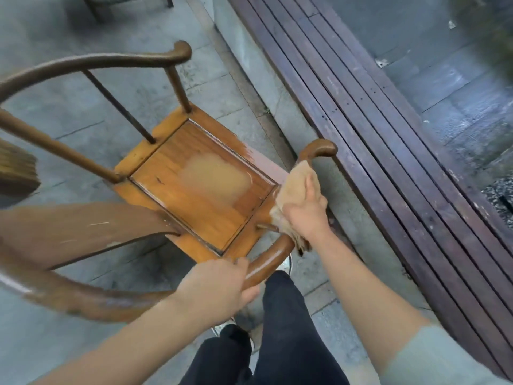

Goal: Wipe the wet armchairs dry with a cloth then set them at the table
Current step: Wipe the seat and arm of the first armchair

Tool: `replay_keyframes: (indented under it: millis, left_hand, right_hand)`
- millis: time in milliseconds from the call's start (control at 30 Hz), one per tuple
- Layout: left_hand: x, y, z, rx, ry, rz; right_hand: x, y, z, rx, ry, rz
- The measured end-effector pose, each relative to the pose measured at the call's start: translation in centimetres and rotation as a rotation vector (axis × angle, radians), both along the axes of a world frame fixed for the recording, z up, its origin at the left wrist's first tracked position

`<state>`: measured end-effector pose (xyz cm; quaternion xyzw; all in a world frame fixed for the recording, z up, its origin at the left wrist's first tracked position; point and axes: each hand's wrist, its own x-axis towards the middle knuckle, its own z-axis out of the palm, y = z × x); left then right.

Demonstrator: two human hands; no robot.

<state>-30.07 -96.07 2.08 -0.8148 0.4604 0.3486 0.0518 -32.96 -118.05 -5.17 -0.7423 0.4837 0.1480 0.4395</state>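
A wooden armchair (200,187) with a curved horseshoe rail stands on grey paving in front of me, its orange-brown seat glossy with a duller patch in the middle. My left hand (216,287) grips the near part of the curved rail. My right hand (305,215) presses a tan cloth (297,184) around the right armrest, just below its scrolled end (319,150). The cloth wraps the rail and hides that stretch of it.
A dark slatted wooden bench or deck (374,134) runs along the right side, close to the chair's arm. Legs of another chair (97,9) show at the top left. A wooden piece (16,173) juts in at the left edge. My dark trousers (277,343) are below.
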Motion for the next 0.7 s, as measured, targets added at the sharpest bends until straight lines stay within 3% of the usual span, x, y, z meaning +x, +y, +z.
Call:
replay_keyframes:
  millis: [133, 200, 333, 400, 467, 533, 700]
  left_hand:
    - [1.6, 7.5, 4.1, -0.285, -0.234, -0.162]
    - [4.0, 11.4, 5.2, -0.371, -0.275, -0.028]
    - [10.2, 19.0, 5.3, -0.391, -0.617, 0.395]
    - [11.6, 21.6, 5.1, -0.333, -0.616, 0.769]
    - [12.1, 21.6, 4.4, -0.408, -0.423, 1.078]
    - [12.5, 21.8, 4.8, -0.5, -0.322, 1.191]
    - [16.3, 24.9, 7.9, -0.632, -0.5, 1.2]
  right_hand:
    - [-4.6, 9.8, 2.9, -0.193, -0.113, 0.192]
    - [-5.5, 14.2, 4.7, -0.364, -0.161, 0.369]
    - [-5.4, 20.2, 7.8, -0.551, -0.427, 0.622]
    - [-3.7, 22.1, 9.1, -0.523, -0.507, 0.847]
    - [-1.3, 24.0, 9.6, -0.517, -0.523, 1.003]
    - [1.9, 26.9, 10.5, -0.476, -0.602, 1.042]
    - [3.6, 30.7, 11.2, -0.593, -0.619, 1.023]
